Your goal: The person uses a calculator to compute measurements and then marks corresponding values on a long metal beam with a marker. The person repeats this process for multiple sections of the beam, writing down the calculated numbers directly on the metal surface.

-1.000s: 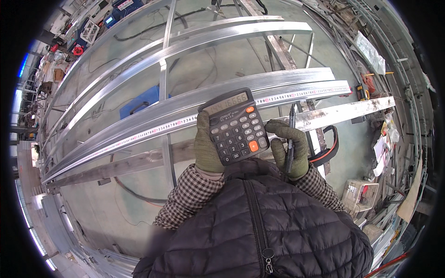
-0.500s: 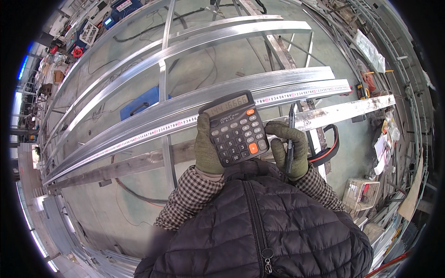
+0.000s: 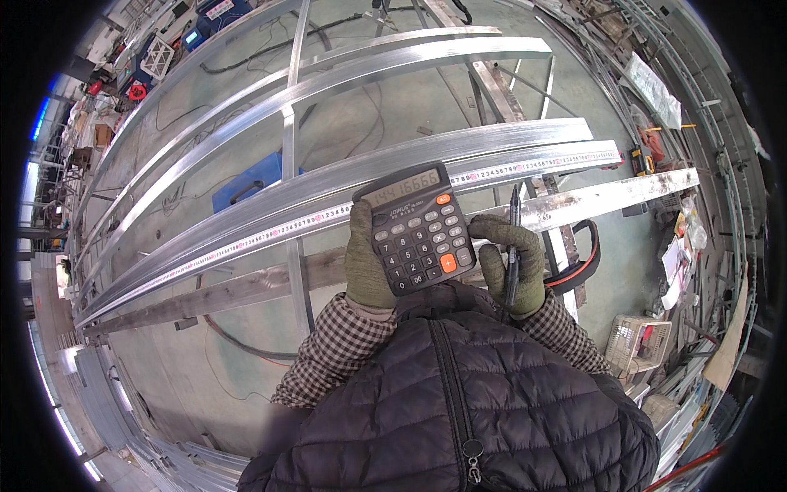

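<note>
In front of my chest my left hand (image 3: 368, 266), in a green knit glove, grips a dark grey calculator (image 3: 416, 234) by its left side. Its keys are grey and orange, and digits show on the display. My right hand (image 3: 525, 271), gloved alike, holds a black pen (image 3: 514, 254) upright against the fingers, just right of the calculator. The right fingers are curled and the index finger points toward the keypad's right edge. Beyond the calculator, a white measuring tape (image 3: 262, 236) lies stretched along a shiny metal tube (image 3: 566, 165), partly hidden by the calculator.
More long metal tubes (image 3: 426, 56) span a frame over the green floor. A worn metal bar (image 3: 611, 198) runs nearest to me. A blue case (image 3: 246, 187) lies beneath the tubes. At the right are a black and red strap (image 3: 586, 266) and a pale plastic basket (image 3: 639, 343).
</note>
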The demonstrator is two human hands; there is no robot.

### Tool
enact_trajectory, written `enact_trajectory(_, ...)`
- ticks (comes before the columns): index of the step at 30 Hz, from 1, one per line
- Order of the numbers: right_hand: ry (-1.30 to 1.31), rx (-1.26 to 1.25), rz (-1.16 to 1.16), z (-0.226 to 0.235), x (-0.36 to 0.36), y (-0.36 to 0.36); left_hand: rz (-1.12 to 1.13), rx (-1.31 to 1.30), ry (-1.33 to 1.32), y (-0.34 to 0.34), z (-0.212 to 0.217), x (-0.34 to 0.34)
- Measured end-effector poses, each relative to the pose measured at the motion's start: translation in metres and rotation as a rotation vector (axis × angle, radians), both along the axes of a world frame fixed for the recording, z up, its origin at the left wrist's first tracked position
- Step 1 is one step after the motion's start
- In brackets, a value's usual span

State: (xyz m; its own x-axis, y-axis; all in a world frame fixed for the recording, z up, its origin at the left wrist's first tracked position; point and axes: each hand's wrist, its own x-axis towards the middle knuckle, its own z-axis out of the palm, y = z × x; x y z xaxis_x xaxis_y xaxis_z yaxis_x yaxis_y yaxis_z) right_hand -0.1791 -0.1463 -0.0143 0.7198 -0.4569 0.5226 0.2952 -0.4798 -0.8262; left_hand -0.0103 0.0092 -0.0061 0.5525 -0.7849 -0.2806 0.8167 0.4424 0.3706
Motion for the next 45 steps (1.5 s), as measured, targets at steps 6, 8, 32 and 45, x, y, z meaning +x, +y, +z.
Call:
enact_trajectory(6,0.018,0.015,-0.017,-0.002,0.0,0.003,-0.02,-0.029,0.009,0.003,0.001,0.001)
enact_trajectory(8,0.025,0.019,-0.02,-0.002,0.0,0.003,-0.024,-0.039,0.026,0.003,0.001,0.001)
enact_trajectory(32,0.044,-0.106,-0.02,0.004,0.043,-0.037,-0.001,0.014,0.002,-0.028,0.006,0.039)
enact_trajectory(45,0.087,-0.016,-0.005,0.0,0.061,-0.048,0.012,0.056,-0.022,-0.034,-0.002,0.05)
